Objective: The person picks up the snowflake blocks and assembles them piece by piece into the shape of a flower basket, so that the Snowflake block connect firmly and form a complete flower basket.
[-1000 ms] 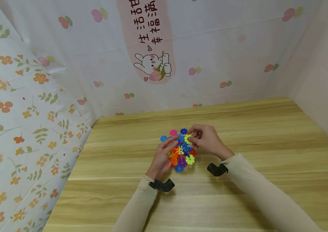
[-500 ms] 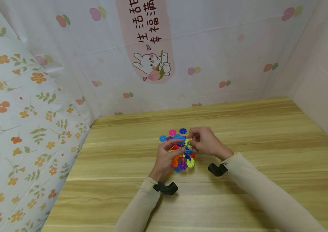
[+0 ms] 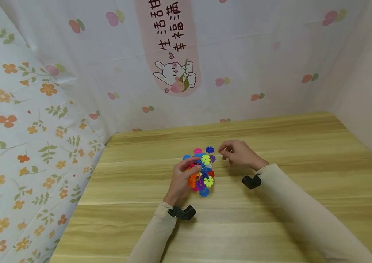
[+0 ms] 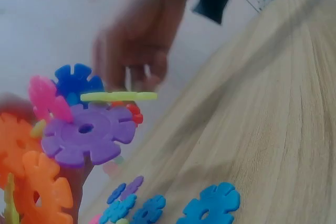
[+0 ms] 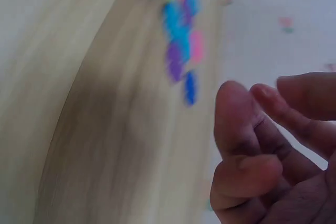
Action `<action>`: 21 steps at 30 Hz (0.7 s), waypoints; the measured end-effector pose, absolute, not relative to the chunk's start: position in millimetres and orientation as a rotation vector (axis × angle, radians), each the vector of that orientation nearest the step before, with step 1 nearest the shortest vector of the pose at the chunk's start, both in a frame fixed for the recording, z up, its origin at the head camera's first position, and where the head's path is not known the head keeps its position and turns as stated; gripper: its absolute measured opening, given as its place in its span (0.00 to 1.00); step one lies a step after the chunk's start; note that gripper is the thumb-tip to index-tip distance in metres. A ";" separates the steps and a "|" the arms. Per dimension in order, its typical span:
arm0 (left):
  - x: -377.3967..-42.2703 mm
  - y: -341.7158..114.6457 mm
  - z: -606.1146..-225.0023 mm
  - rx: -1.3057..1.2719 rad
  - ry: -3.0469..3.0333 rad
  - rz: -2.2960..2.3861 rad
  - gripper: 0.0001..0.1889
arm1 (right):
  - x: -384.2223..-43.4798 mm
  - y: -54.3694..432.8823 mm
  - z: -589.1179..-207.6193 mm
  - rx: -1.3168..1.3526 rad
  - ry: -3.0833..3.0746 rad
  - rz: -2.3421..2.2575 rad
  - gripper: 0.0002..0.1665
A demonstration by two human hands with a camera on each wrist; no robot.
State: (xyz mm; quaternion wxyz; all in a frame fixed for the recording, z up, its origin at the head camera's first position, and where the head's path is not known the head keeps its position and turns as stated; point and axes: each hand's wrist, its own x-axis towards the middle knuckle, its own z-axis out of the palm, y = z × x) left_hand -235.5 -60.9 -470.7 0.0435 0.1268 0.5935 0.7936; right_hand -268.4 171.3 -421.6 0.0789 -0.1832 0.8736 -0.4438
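Observation:
My left hand (image 3: 178, 181) holds a cluster of interlocked plastic flower discs, fingers behind it and thumb across its near side. Orange discs (image 4: 55, 182), a purple disc (image 4: 107, 132) and a dark blue disc (image 4: 79, 80) belong to this cluster in the left wrist view. A yellow-green disc (image 4: 118, 96) stands edge-on at its upper side. To the right of the cluster, my right hand (image 3: 241, 153) is apart from it with fingers loosely bent. In the right wrist view, nothing lies between the fingers (image 5: 234, 114) and thumb. Part of the cluster is hidden behind my left hand.
Several loose flower discs lie on the wooden table (image 3: 271, 208) just beyond the cluster, among them a dark blue disc (image 3: 209, 149) and a pink disc (image 3: 198, 150). A printed cloth (image 3: 231, 65) hangs along the table's back edge, and a floral cloth (image 3: 41, 146) hangs at the left.
My right hand has let go of the yellow-green disc, now on the cluster, and drawn away to the right. My left hand has shifted slightly left with the cluster.

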 end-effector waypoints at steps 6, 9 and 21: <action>-238.8 -61.2 -473.9 0.360 1.781 2.482 0.19 | -287.9 161.7 -436.7 -0.592 2.738 -0.969 0.15; -239.2 -59.0 -473.4 0.341 1.744 2.528 0.19 | -292.9 149.5 -442.4 -0.656 2.795 -0.831 0.18; -237.3 -52.4 -470.5 0.275 1.685 2.641 0.17 | -290.9 137.0 -447.2 -0.658 2.833 -0.692 0.07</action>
